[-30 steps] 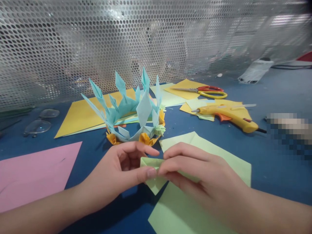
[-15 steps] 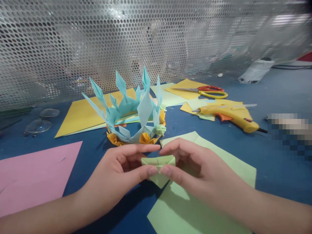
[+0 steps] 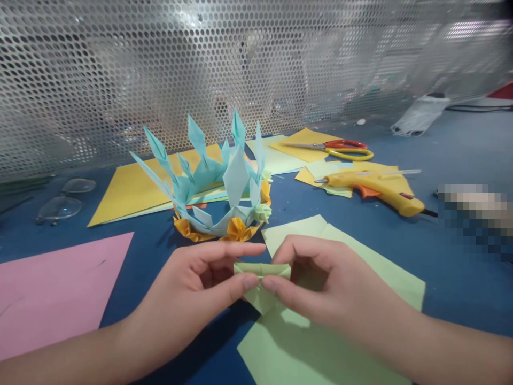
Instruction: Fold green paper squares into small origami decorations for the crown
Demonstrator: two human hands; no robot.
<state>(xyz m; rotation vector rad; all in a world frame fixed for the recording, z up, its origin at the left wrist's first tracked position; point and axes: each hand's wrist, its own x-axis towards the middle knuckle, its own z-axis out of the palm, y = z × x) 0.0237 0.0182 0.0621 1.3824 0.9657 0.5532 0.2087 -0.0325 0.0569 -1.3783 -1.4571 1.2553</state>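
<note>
Between my two hands is a small piece of folded green paper, its flat edge up and its point down. My left hand pinches its left end, thumb in front, with the index finger stretched out above it. My right hand grips the right end between thumb and bent fingers. Below them lies a larger light green sheet, partly under my right arm. Just beyond my hands stands a blue paper crown with tall pointed tips and orange and green paper flowers at its base.
A pink sheet lies at left, with eyeglasses behind it. Yellow sheets spread behind the crown. Red-and-yellow-handled scissors and a yellow glue gun rest on paper at right. A perforated metal screen closes off the back.
My right index finger has drawn back from my left fingertip and bent down toward the folded paper's top edge. Both hands still hold the paper, slightly lower in view.
</note>
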